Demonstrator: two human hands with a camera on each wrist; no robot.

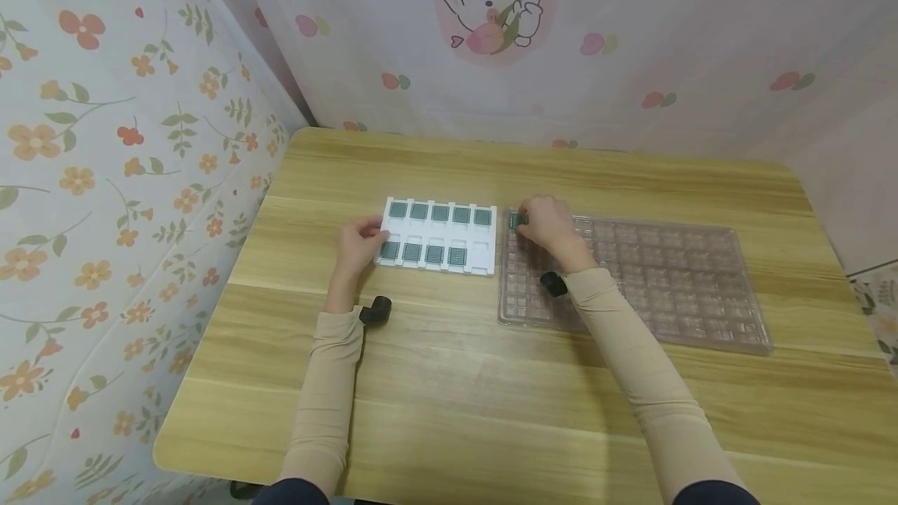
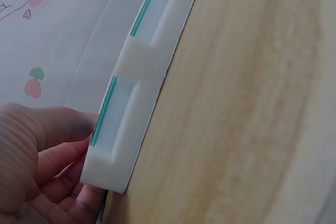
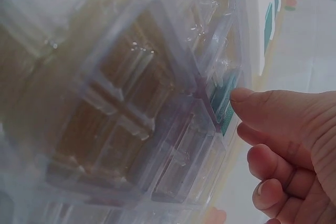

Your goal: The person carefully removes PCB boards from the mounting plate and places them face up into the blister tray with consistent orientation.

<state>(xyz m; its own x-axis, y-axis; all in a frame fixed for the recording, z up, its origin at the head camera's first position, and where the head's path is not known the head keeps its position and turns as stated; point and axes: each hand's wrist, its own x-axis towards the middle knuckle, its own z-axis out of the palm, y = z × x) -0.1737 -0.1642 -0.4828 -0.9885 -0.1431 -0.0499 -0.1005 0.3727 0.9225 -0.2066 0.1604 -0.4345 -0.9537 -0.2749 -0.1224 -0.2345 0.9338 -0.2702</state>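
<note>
At the left end of a white tray [image 1: 438,234] my left hand [image 1: 359,244] pinches the corner, thumb on top and fingers curled below in the left wrist view. Thin green square chips [image 1: 440,213] fill both rows of that tray, except for a vacant slot at its near right corner. Over the far left corner of a clear plastic compartment tray [image 1: 673,279] is my right hand [image 1: 550,228]. Its thumb and forefinger pinch a green chip [image 3: 224,100] in the corner compartment; the other fingers are curled. The forefinger's contact is partly hidden.
Both trays lie side by side on a wooden table [image 1: 449,388], a narrow gap between them. Patterned curtains [image 1: 596,92] hang behind and to the left. A black wrist camera [image 1: 376,310] sits on the left wrist, and another [image 1: 553,284] above the clear tray.
</note>
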